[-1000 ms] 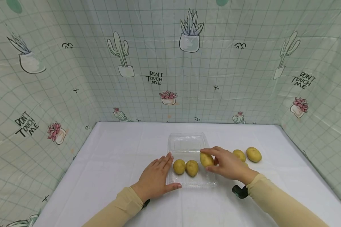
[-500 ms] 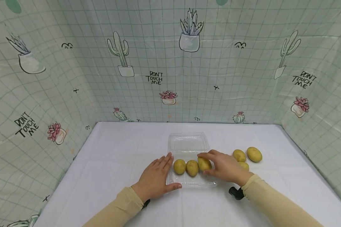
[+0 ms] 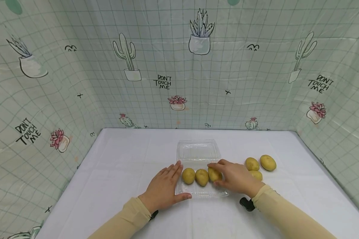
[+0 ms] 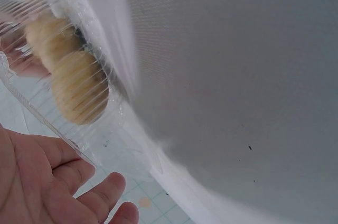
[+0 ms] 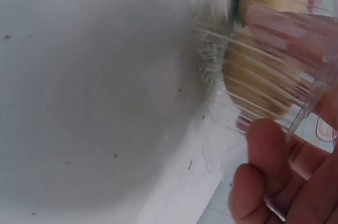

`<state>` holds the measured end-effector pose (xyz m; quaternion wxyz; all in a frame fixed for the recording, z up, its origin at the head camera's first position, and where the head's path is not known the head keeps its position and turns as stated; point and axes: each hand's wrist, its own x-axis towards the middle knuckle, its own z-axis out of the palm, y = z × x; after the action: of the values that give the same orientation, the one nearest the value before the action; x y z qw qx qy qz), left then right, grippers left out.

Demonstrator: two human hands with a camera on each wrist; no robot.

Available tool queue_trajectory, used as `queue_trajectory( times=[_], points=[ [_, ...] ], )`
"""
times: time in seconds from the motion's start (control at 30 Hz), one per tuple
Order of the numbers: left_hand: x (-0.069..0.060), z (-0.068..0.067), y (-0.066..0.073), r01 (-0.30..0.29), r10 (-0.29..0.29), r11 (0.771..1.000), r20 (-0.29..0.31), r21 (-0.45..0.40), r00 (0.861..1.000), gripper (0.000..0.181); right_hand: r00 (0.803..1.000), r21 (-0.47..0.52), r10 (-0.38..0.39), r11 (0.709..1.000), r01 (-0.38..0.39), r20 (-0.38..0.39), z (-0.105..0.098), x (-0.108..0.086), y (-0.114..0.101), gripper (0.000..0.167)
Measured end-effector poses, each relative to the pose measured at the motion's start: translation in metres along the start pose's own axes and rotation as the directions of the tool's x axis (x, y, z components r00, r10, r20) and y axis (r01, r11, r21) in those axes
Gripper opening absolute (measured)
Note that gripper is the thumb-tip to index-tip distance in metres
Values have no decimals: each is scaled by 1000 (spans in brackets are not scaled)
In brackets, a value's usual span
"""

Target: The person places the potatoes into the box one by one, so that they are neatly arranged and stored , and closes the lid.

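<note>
The held potato (image 3: 214, 175) moved beside the middle potato (image 3: 201, 177).

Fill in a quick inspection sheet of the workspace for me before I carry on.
Surface: table with white covering.
Job's things: open clear container, lid folded back; three potatoes in a row inside, three loose potatoes on the table to its right.
Clutter: nothing seen.
Hands: left hand rests at the container's left edge; right hand grips the row's rightmost potato.
Cables: nothing seen.
Surroundings: grid-patterned backdrop with printed plants, behind and at both sides.
</note>
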<state>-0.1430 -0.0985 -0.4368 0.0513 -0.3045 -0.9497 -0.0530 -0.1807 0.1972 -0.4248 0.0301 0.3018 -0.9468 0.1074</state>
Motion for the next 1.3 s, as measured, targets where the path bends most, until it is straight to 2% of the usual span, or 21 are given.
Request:
queue_trajectory(
  times=[0.33, 0.5, 0.73, 1.1, 1.3],
  points=[
    [0, 1, 0, -3, 3, 1000, -10, -5, 1000, 101, 999, -16, -15, 1000, 16, 50, -4, 2, -4, 59],
    [0, 1, 0, 4, -4, 1000, 4, -4, 1000, 102, 998, -41, -14, 999, 17, 64, -6, 1, -5, 59],
    [0, 2, 1, 0, 0, 1000, 0, 8, 1000, 103, 998, -79, -36, 996, 40, 44, -7, -1, -5, 58],
    [0, 1, 0, 8, -8, 1000, 6, 17, 1000, 103, 998, -67, -33, 997, 36, 52, -9, 0, -5, 56],
    [0, 2, -1, 6, -6, 1000, 0, 22, 1000, 104, 997, -121, -69, 990, 72, 26, -8, -1, -6, 57]
  ],
)
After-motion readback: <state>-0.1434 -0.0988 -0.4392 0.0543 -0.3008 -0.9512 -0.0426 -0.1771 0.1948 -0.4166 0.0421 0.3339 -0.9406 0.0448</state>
